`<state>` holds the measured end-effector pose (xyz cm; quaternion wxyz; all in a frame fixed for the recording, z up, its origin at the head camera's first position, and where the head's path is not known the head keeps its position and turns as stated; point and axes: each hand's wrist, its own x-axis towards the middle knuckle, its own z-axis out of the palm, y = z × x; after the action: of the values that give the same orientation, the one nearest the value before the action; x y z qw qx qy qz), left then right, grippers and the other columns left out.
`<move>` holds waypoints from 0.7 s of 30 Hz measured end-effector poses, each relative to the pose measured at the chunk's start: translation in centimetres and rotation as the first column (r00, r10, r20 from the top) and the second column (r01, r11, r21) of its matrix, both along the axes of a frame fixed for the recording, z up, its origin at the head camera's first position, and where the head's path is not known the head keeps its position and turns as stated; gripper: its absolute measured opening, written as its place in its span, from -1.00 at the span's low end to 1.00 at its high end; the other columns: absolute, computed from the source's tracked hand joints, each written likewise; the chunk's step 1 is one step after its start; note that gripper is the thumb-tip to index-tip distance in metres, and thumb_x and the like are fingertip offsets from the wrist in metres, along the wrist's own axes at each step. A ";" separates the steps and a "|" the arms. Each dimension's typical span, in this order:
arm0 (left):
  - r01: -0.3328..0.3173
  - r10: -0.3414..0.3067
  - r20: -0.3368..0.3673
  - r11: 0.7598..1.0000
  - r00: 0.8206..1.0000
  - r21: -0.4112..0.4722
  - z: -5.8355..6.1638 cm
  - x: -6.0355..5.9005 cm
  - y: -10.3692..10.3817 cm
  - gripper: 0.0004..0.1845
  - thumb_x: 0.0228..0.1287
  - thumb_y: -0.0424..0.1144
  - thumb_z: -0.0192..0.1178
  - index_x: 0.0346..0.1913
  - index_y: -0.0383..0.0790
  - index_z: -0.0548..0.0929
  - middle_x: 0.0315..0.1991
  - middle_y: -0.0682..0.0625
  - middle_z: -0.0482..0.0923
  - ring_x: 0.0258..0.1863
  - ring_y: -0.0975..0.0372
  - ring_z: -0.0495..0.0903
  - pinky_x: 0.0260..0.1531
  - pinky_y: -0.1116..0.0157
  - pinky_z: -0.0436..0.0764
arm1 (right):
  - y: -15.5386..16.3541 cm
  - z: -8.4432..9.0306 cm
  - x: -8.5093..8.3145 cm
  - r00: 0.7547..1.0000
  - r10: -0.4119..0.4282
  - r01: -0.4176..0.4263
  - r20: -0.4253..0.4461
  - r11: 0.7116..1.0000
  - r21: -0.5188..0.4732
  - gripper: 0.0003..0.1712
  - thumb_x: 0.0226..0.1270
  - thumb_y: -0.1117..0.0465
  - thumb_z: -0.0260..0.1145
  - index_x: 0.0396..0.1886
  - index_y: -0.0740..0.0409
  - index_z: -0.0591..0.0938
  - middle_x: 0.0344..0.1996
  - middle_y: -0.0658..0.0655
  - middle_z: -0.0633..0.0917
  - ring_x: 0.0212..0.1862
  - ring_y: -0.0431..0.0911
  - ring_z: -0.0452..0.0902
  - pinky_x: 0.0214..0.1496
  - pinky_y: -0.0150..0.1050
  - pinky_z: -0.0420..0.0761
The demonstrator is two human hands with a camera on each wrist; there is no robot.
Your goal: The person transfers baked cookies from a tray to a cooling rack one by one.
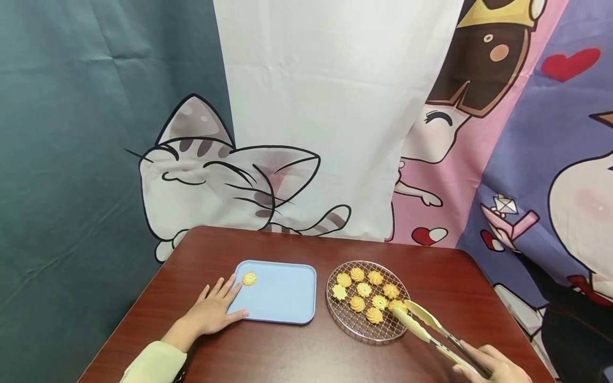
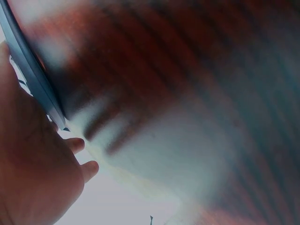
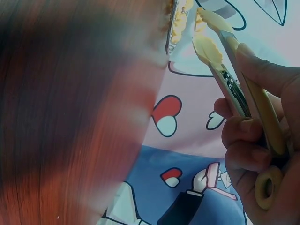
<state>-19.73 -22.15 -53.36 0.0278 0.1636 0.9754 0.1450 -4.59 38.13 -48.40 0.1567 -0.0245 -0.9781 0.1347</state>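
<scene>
My left hand [image 1: 215, 308] rests at the left edge of a light blue tray [image 1: 287, 292], its fingers spread and straight. One piped butter cookie [image 1: 249, 279] lies in the tray's far left corner, near my fingertips. In the left wrist view the tray's dark-looking edge [image 2: 33, 70] runs beside the hand. My right hand [image 1: 498, 367] grips metal tongs [image 1: 413, 324] with pale yellow tips. The tips are parted around a cookie [image 1: 396, 305] at the right side of a round wire rack [image 1: 351, 322]; whether they touch it is unclear. Curled fingers [image 3: 243, 133] hold the tong arms.
Several more swirl and flower-shaped cookies [image 1: 357, 274] lie spread over the rack. Tray and rack stand side by side on a dark red-brown wooden table [image 1: 268, 351], with a gap between them. A printed cartoon curtain [image 1: 335, 106] hangs behind the table.
</scene>
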 end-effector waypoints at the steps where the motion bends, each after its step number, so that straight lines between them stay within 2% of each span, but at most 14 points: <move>1: -0.005 0.005 0.007 1.000 1.000 -0.009 0.1 0.0 0.0 -0.04 0.33 0.45 0.04 0.56 -0.16 0.27 0.60 -0.21 0.04 0.54 -0.27 0.04 0.39 -0.38 -0.04 | 0.1 0.0 0.0 1.000 0.003 -0.003 0.008 1.000 -0.001 -0.38 -0.12 -0.08 0.69 -0.05 0.14 0.80 -0.44 -0.22 0.53 -0.52 -0.50 0.27 -0.52 -0.37 0.35; 3: -0.006 0.006 0.004 1.000 1.000 -0.011 0.1 0.0 0.0 -0.04 0.33 0.45 0.03 0.56 -0.16 0.27 0.60 -0.21 0.05 0.54 -0.27 0.04 0.39 -0.37 -0.04 | 0.4 -0.2 0.0 1.000 0.005 -0.005 0.020 1.000 -0.005 -0.38 -0.11 -0.09 0.68 -0.04 0.13 0.80 -0.45 -0.24 0.51 -0.52 -0.49 0.27 -0.52 -0.38 0.34; 7: 0.001 -0.001 -0.001 1.000 1.000 -0.004 -0.1 0.0 -0.1 -0.05 0.33 0.44 0.03 0.56 -0.16 0.28 0.60 -0.22 0.06 0.53 -0.29 0.05 0.39 -0.38 -0.05 | 0.9 -0.4 0.0 0.989 -0.003 0.005 0.146 1.000 -0.017 -0.31 -0.01 -0.20 0.61 0.05 0.13 0.77 -0.41 -0.18 0.52 -0.50 -0.46 0.28 -0.48 -0.37 0.34; 10: 0.002 -0.002 -0.003 1.000 1.000 -0.002 -0.2 0.1 -0.1 -0.05 0.33 0.44 0.04 0.56 -0.16 0.28 0.59 -0.22 0.07 0.53 -0.28 0.05 0.39 -0.37 -0.05 | 1.2 -0.8 0.1 0.992 0.008 -0.006 0.122 1.000 -0.017 -0.31 -0.03 -0.19 0.62 0.03 0.14 0.77 -0.43 -0.23 0.50 -0.50 -0.47 0.26 -0.48 -0.37 0.31; 14: -0.003 0.003 0.007 1.000 1.000 0.003 0.1 0.2 0.0 -0.06 0.33 0.42 0.07 0.56 -0.16 0.28 0.60 -0.22 0.04 0.54 -0.28 0.03 0.40 -0.37 -0.06 | 1.4 -1.3 0.0 0.999 0.038 -0.038 0.009 0.999 0.007 -0.35 -0.12 -0.10 0.68 -0.05 0.18 0.79 -0.47 -0.32 0.45 -0.52 -0.49 0.22 -0.51 -0.38 0.29; 21: 0.012 -0.012 -0.008 1.000 1.000 0.004 0.2 0.2 0.1 -0.08 0.35 0.39 0.08 0.54 -0.20 0.29 0.58 -0.26 0.07 0.52 -0.31 0.05 0.38 -0.39 -0.04 | 1.4 -1.3 -0.2 0.998 0.031 -0.032 0.049 0.999 0.027 -0.36 -0.06 -0.11 0.65 -0.03 0.19 0.78 -0.46 -0.30 0.45 -0.52 -0.48 0.20 -0.50 -0.37 0.29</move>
<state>-19.54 -22.02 -53.15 0.0244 0.1702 0.9742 0.1459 -4.82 39.51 -49.66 0.1311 -0.0102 -0.9837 0.1228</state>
